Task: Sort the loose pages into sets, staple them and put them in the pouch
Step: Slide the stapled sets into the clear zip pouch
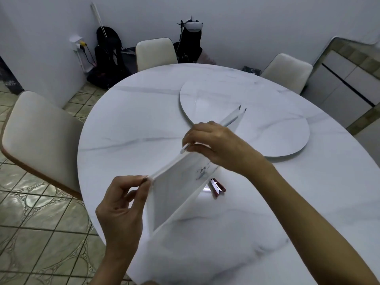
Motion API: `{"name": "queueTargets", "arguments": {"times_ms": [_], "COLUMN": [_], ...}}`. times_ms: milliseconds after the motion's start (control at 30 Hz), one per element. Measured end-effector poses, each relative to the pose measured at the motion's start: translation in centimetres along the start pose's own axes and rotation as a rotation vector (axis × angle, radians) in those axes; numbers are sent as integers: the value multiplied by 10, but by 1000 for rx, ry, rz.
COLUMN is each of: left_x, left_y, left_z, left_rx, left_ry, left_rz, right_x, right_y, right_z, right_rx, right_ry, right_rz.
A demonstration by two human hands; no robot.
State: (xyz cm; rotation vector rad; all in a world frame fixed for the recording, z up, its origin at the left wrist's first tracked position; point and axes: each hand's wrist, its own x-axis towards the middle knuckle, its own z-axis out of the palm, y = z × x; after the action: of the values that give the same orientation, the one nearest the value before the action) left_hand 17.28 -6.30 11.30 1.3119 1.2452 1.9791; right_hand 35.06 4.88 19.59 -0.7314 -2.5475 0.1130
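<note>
A translucent pouch (176, 194) with white pages inside stands on its lower edge above the round white marble table (127, 128). My left hand (121, 210) pinches the near end of its top edge. My right hand (218, 145) grips the top edge further along, where the zip strip runs toward the far end (236, 116). A printed page with small dark marks shows through the pouch wall. Just right of the pouch's lower edge, a dark red stapler (217, 187) lies on the table, partly hidden by the pouch.
A raised round turntable (277, 124) sits in the table's middle. Three cream chairs stand around: left (39, 140), far middle (155, 52), far right (287, 70). Black bags (109, 58) lean on the wall. Tiled floor lies at left.
</note>
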Motion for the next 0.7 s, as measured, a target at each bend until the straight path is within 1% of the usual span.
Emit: {"name": "queueTargets", "arguments": {"times_ms": [100, 267, 400, 533, 633, 700], "left_x": [3, 16, 26, 38, 43, 45], "left_y": [1, 2, 0, 3, 6, 9], "left_z": [0, -5, -7, -12, -14, -9], "left_rx": [21, 3, 19, 31, 34, 28], "left_ry": [63, 169, 189, 241, 242, 210], "left_rz": [59, 150, 195, 216, 222, 241], "right_x": [-4, -17, -29, -48, -65, -73], "right_y": [21, 62, 84, 102, 113, 119], "right_z": [-10, -29, -36, -39, -39, -40], "right_rx": [22, -15, -56, -23, -3, -10], "right_ry": [-21, 24, 35, 113, 179, 213], "right_rz": [102, 266, 368, 461, 536, 582]}}
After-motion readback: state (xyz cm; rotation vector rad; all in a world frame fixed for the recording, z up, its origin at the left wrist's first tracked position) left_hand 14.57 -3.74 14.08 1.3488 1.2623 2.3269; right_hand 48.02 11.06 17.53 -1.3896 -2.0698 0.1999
